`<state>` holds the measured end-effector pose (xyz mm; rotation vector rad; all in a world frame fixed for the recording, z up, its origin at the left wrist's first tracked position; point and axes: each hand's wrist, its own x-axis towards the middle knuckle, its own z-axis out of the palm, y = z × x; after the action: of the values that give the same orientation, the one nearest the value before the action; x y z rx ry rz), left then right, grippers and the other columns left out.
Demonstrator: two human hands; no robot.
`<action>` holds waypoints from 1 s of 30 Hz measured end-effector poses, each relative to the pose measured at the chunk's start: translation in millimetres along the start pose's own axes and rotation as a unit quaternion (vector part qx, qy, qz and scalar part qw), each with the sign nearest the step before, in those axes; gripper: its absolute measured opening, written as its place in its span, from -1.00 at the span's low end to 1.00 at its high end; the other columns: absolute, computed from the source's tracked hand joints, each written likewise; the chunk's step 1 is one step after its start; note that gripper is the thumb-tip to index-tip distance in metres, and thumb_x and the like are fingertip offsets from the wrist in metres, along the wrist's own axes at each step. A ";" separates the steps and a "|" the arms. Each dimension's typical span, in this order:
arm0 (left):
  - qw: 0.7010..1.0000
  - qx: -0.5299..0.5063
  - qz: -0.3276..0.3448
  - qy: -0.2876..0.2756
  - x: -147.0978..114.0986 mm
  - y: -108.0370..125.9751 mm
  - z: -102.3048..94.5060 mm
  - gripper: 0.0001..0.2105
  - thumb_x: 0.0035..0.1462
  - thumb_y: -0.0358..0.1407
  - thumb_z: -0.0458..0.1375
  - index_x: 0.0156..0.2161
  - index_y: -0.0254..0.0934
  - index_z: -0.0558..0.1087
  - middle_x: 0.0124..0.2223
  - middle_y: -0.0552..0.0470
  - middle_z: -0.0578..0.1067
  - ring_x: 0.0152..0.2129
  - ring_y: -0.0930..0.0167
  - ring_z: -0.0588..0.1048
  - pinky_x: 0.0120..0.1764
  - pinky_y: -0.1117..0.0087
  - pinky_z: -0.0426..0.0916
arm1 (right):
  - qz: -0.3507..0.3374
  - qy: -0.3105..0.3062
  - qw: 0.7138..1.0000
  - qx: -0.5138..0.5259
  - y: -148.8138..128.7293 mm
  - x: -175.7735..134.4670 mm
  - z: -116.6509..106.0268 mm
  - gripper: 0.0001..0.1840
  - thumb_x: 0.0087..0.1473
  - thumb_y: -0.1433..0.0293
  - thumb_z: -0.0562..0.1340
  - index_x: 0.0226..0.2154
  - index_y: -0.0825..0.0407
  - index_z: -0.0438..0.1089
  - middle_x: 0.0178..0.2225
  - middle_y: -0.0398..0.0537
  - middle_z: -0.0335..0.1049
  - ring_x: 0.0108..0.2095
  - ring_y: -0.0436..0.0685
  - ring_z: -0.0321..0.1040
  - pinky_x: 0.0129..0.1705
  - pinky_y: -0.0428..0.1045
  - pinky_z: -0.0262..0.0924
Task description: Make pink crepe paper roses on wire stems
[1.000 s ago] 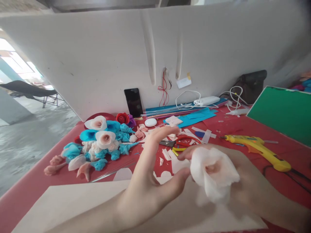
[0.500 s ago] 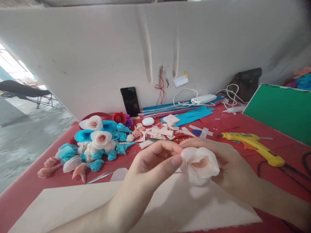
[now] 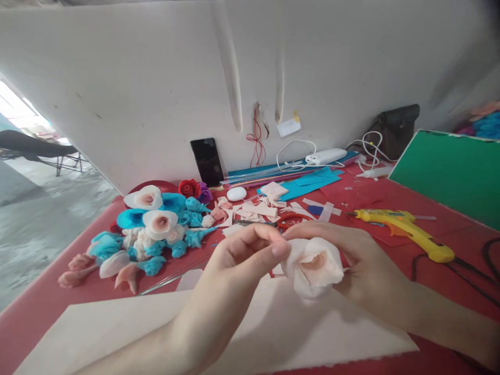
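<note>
A pale pink paper flower is between my two hands, its opening tilted toward me. My left hand pinches the left edge of its outer petal between thumb and fingertips. Behind and to the right, my right hand is wrapped round the flower's base; some of its fingers are hidden by the petals. Below them lies a large sheet of pale pink paper. Just beyond my hands are scissors with red handles, partly hidden, among paper scraps.
Finished paper flowers are heaped at the left. A yellow glue gun with its cord lies at the right, near a green board. Against the wall lean a phone and, farther right, a dark bag. Blue paper lies at the back.
The flower has turned slightly and shifted a little left with both hands. My left fingertips still pinch the petal's edge. The whole view has shifted slightly.
</note>
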<state>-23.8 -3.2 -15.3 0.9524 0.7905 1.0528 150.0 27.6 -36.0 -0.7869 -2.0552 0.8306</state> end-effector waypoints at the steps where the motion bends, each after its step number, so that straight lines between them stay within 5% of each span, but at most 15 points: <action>1: 1.000 0.004 0.000 -0.001 -0.2 -0.3 -0.3 -0.89 0.07 -0.30 0.16 -0.46 -0.23 0.39 -0.50 0.17 0.34 -0.50 0.55 0.29 -0.40 0.54 0.17 | -0.001 -0.001 1.000 0.002 0.2 -0.1 0.0 -0.78 0.05 0.40 0.17 -0.18 -0.06 0.33 -0.19 -0.11 0.40 -0.21 0.05 0.35 -0.21 -0.06 0.23; 30: 1.000 0.025 0.000 0.005 1.2 -2.1 -1.6 -0.91 0.09 -0.26 0.14 -0.39 -0.20 0.38 -0.46 0.18 0.36 -0.45 0.55 0.31 -0.36 0.54 0.19 | -0.035 0.022 0.999 -0.004 0.5 0.1 0.0 -0.81 -0.02 0.56 0.14 -0.32 -0.01 0.32 -0.28 -0.21 0.41 -0.29 -0.07 0.34 -0.28 -0.20 0.22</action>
<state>-24.2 -2.1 -17.9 0.9896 0.8280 1.0428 150.1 28.0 -36.4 -0.7274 -2.0366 0.7607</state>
